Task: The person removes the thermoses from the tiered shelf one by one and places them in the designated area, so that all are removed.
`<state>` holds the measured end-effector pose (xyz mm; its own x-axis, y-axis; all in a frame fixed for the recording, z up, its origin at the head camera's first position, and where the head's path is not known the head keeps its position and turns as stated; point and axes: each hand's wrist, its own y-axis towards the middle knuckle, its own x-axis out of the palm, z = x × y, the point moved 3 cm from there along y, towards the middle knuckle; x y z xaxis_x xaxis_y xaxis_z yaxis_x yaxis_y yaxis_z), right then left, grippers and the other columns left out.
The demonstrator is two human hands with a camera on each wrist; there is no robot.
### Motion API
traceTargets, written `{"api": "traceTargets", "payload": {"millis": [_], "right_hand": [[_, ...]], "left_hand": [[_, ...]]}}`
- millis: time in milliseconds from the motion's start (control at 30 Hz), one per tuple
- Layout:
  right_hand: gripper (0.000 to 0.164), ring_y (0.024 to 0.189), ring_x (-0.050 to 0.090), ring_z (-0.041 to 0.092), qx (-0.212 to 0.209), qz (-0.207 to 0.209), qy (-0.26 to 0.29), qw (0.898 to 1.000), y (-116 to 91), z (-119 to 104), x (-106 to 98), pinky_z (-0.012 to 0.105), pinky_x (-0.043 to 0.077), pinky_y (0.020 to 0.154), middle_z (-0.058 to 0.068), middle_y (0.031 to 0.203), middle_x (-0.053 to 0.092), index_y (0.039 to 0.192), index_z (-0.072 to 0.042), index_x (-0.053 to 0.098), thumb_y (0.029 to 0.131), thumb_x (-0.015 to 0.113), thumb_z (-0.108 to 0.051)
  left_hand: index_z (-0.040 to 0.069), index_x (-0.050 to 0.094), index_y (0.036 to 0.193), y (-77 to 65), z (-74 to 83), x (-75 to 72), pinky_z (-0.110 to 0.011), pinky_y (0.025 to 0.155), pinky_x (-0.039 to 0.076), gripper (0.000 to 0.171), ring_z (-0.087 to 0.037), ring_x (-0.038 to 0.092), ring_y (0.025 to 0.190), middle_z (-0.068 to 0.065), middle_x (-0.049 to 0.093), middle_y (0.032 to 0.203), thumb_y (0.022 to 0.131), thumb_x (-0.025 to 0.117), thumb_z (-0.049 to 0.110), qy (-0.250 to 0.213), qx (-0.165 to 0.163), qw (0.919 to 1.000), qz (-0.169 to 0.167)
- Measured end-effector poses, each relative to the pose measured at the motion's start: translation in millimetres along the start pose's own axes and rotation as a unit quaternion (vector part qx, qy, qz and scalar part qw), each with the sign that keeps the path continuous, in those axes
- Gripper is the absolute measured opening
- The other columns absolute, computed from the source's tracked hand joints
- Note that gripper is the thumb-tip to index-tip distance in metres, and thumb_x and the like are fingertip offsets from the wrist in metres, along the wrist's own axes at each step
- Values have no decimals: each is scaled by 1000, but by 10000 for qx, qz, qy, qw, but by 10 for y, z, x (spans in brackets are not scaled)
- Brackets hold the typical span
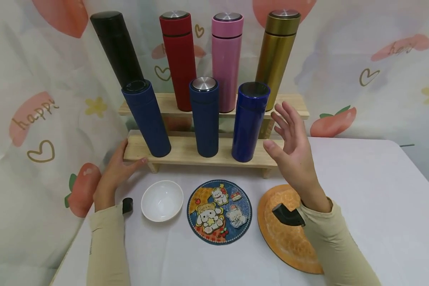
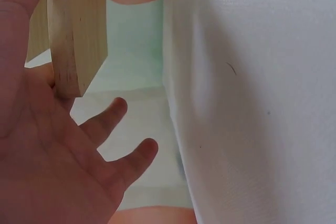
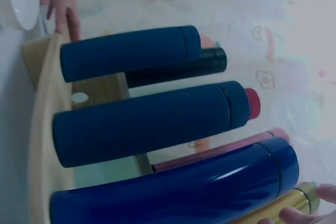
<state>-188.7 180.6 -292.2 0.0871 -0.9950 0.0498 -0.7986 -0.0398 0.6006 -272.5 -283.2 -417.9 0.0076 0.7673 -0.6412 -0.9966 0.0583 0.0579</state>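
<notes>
My left hand (image 1: 116, 171) grips the left end of the lower step of a wooden two-step stand (image 1: 186, 162). In the left wrist view, the thumb lies on one side of the board (image 2: 89, 30), while two fingers stick out past it. My right hand (image 1: 294, 153) is raised with spread, relaxed fingers, just right of a glossy blue thermos (image 1: 249, 127), and holds nothing. Two matte blue thermoses, one at the left (image 1: 148, 121) and one in the middle (image 1: 205, 123), share that lower step. Behind stand black (image 1: 118, 47), red (image 1: 180, 63), pink (image 1: 227, 67) and gold (image 1: 277, 59) thermoses.
Before the stand, a white bowl (image 1: 162, 201), a round cartoon-print mat (image 1: 219, 212) and a round orange-brown mat (image 1: 282, 234) lie on the white table. My right forearm overlaps the orange-brown mat. A printed curtain (image 1: 343, 79) hangs behind the stand and along the left side.
</notes>
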Motion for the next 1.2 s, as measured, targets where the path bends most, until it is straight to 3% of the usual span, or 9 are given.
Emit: {"api": "traceTargets", "payload": {"millis": [133, 333, 567, 867, 1200], "right_hand": [[88, 157, 30, 32, 116, 122, 113, 9998, 137, 114, -30, 37, 27, 125, 16, 169, 35, 168, -3, 27, 98, 77, -19], [79, 150, 40, 33, 700, 103, 370, 9968, 217, 351, -58, 41, 34, 122, 13, 162, 43, 167, -8, 30, 99, 68, -5], [74, 139, 50, 31, 1294, 116, -129, 9914, 216, 588, -53, 43, 39, 117, 17, 155, 49, 163, -8, 38, 97, 71, -6], [76, 141, 50, 35, 1467, -13, -310, 9887, 269, 721, 4, 52, 39, 119, 18, 156, 50, 162, -10, 40, 95, 75, -6], [74, 135, 57, 32, 1418, 178, -859, 9860, 303, 746, -4, 47, 45, 114, 17, 150, 58, 158, -10, 50, 91, 81, -11]], "left_hand": [[8, 7, 173, 15, 4, 7, -66, 125, 19, 112, -47, 20, 158, -25, 16, 175, 97, 78, 46, 65, -23, 10000, -61], [11, 4, 174, 27, 28, 48, -67, 124, 19, 113, -47, 19, 158, -23, 14, 176, 97, 77, 51, 115, -146, 9996, -190], [12, 2, 174, 41, 36, 72, -66, 125, 18, 113, -46, 18, 159, -23, 13, 176, 97, 76, 51, 104, -88, 9997, -220], [12, 0, 174, 12, 17, 10, -68, 125, 17, 113, -46, 16, 159, -23, 11, 177, 98, 75, 52, 121, -203, 9995, -222], [11, 2, 174, 4, -37, 8, -67, 125, 18, 113, -47, 17, 159, -24, 12, 176, 98, 76, 50, 85, -198, 9997, -143]]}}
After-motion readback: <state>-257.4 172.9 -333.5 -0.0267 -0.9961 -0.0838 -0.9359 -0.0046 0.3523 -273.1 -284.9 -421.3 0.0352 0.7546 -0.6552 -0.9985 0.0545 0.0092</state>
